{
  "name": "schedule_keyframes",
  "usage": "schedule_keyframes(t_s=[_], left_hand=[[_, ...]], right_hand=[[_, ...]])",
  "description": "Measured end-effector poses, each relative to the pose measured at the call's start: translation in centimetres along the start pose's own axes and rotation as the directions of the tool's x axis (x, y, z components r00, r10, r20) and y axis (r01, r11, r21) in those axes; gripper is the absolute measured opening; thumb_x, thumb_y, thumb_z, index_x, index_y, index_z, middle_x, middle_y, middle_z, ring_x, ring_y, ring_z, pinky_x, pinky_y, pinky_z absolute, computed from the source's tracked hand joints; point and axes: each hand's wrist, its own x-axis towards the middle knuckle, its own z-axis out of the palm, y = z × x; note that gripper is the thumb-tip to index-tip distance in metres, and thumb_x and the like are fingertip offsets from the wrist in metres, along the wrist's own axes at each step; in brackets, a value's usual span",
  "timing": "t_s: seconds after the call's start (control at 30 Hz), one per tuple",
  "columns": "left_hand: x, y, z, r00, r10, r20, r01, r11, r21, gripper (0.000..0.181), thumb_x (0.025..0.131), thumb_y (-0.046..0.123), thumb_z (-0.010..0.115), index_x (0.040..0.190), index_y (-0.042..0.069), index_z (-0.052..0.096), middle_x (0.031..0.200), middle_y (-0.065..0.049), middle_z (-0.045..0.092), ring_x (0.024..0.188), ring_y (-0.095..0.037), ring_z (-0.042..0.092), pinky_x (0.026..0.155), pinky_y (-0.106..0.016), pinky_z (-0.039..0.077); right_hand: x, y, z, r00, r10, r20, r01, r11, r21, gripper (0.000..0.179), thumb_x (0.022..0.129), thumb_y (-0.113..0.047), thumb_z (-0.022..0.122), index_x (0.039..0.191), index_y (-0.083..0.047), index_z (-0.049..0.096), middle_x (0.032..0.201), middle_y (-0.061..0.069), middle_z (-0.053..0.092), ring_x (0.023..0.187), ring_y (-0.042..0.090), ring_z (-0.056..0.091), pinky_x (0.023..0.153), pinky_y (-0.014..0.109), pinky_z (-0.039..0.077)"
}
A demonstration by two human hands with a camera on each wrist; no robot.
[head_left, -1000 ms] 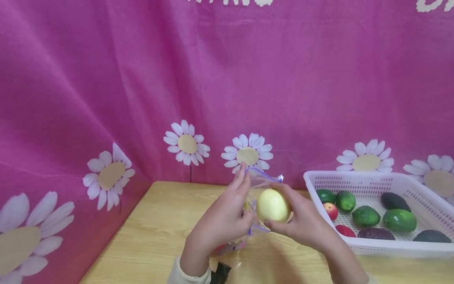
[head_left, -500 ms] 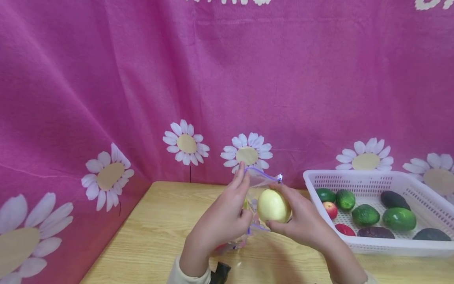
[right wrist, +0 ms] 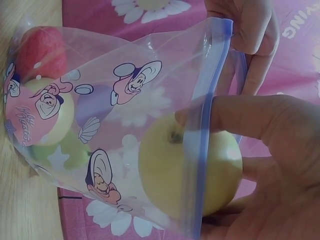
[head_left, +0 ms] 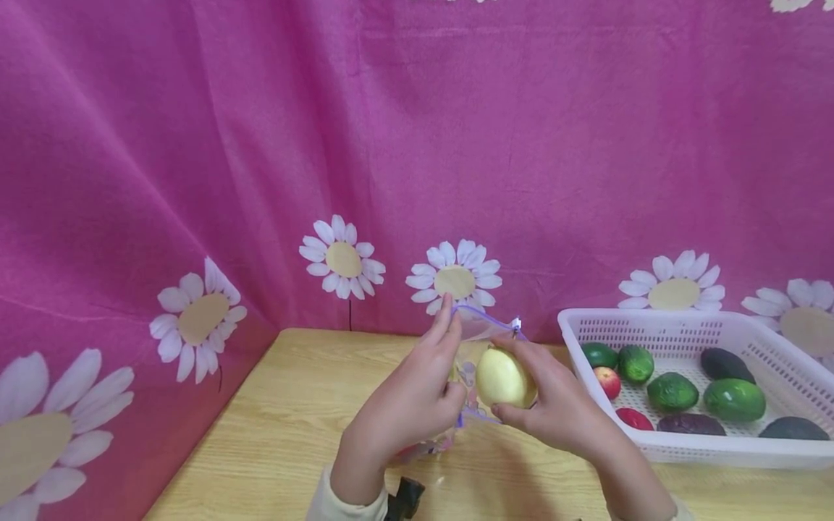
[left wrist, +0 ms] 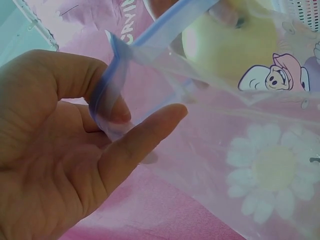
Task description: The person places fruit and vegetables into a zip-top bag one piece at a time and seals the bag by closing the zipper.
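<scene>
My left hand holds the edge of a clear zip bag with a purple-blue zip strip and cartoon prints. In the left wrist view its thumb and a bent finger are on either side of that edge. My right hand grips a pale yellow round fruit with a stem dimple. The right wrist view shows this fruit partly within the bag's mouth, the zip strip crossing in front of it. Deeper in the bag lie a red fruit, a yellowish one and a green one.
A white perforated basket on the right of the wooden table holds avocado-like green and dark fruits, an apple and a red fruit. Behind hangs a pink flowered cloth.
The pale yellow fruit has shifted very slightly right and tilted in the right hand. The left hand keeps its hold on the bag, and the basket has not moved.
</scene>
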Motion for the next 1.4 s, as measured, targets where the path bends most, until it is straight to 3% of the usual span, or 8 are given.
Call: schedule_keyframes(t_s=[0.1, 0.2, 0.33, 0.53, 0.77, 1.1, 1.33, 1.4], left_hand=[[0.1, 0.1, 0.1, 1.0, 0.002, 0.003, -0.002, 1.0, 0.001, 0.081, 0.088, -0.003, 0.056, 0.158, -0.005, 0.017, 0.169, -0.002, -0.011, 0.122, -0.02, 0.049, 0.064, -0.018, 0.048], [0.2, 0.2, 0.1, 1.0, -0.006, 0.012, 0.006, 1.0, -0.005, 0.081, 0.089, -0.003, 0.056, 0.159, -0.004, 0.016, 0.169, 0.0, -0.012, 0.085, -0.01, 0.056, 0.06, -0.018, 0.047], [0.3, 0.3, 0.0, 1.0, -0.021, 0.023, 0.021, 1.0, -0.007, 0.081, 0.089, -0.002, 0.055, 0.16, -0.003, 0.014, 0.168, 0.002, -0.014, 0.053, -0.004, 0.033, 0.057, -0.02, 0.045], [0.5, 0.5, 0.2, 0.999, -0.021, 0.027, 0.021, 1.0, 0.002, 0.08, 0.09, -0.001, 0.055, 0.159, -0.003, 0.017, 0.169, 0.002, -0.013, 0.057, -0.003, 0.036, 0.067, -0.021, 0.048], [0.7, 0.3, 0.1, 0.999, -0.042, 0.023, 0.042, 0.998, -0.04, 0.078, 0.091, -0.003, 0.054, 0.16, -0.001, 0.017, 0.168, 0.007, -0.013, 0.05, -0.003, 0.028, 0.052, -0.019, 0.041], [0.8, 0.4, 0.0, 0.997, -0.066, 0.032, 0.067, 0.997, -0.048, 0.075, 0.092, -0.002, 0.052, 0.16, 0.0, 0.021, 0.169, 0.005, -0.01, 0.05, -0.004, 0.027, 0.052, -0.019, 0.04], [0.5, 0.4, 0.4, 0.997, -0.078, 0.003, 0.078, 0.997, -0.028, 0.074, 0.091, -0.003, 0.052, 0.159, -0.003, 0.021, 0.17, -0.001, -0.007, 0.051, -0.005, 0.028, 0.054, -0.02, 0.042], [0.4, 0.4, 0.6, 0.997, -0.075, 0.005, 0.075, 0.997, -0.025, 0.075, 0.091, -0.002, 0.052, 0.159, -0.002, 0.021, 0.17, 0.0, -0.007, 0.062, -0.007, 0.043, 0.056, -0.021, 0.044]], right_hand=[[-0.1, -0.1, -0.3, 1.0, 0.015, 0.019, -0.016, 1.0, 0.011, 0.076, 0.069, -0.011, 0.09, 0.138, -0.007, 0.059, 0.134, 0.017, 0.062, 0.121, 0.039, 0.059, 0.09, 0.055, 0.054], [-0.2, -0.1, -0.7, 0.999, 0.038, 0.037, -0.039, 0.999, 0.024, 0.071, 0.072, -0.01, 0.088, 0.138, -0.009, 0.061, 0.135, 0.017, 0.062, 0.125, 0.044, 0.056, 0.094, 0.061, 0.051], [-0.3, 0.0, -1.1, 0.998, 0.047, 0.049, -0.048, 0.998, 0.031, 0.065, 0.075, -0.008, 0.085, 0.136, -0.006, 0.062, 0.135, 0.012, 0.064, 0.129, 0.043, 0.055, 0.101, 0.063, 0.046], [-0.5, 0.1, -1.3, 0.998, 0.041, 0.047, -0.041, 0.999, 0.011, 0.06, 0.077, -0.012, 0.085, 0.133, -0.005, 0.064, 0.133, 0.011, 0.066, 0.129, 0.041, 0.056, 0.103, 0.061, 0.046], [-0.4, 0.0, -1.3, 0.999, -0.003, -0.039, 0.001, 0.997, -0.071, 0.048, 0.08, -0.007, 0.079, 0.127, -0.006, 0.068, 0.129, 0.015, 0.065, 0.12, 0.038, 0.062, 0.094, 0.055, 0.053], [-0.7, 0.1, -1.8, 0.993, 0.073, -0.09, -0.088, 0.982, -0.168, 0.033, 0.083, -0.011, 0.078, 0.113, 0.003, 0.074, 0.13, 0.019, 0.06, 0.115, 0.038, 0.061, 0.098, 0.057, 0.048], [-0.5, -0.5, -1.0, 0.985, 0.174, 0.012, -0.174, 0.985, -0.022, 0.061, 0.084, -0.009, 0.076, 0.138, 0.009, 0.055, 0.144, 0.023, 0.054, 0.096, 0.029, 0.068, 0.078, 0.038, 0.06], [-0.3, -0.8, -0.6, 0.985, 0.168, 0.046, -0.171, 0.984, 0.045, 0.07, 0.08, -0.002, 0.075, 0.143, 0.01, 0.05, 0.15, 0.024, 0.049, 0.102, 0.033, 0.069, 0.072, 0.029, 0.061]])
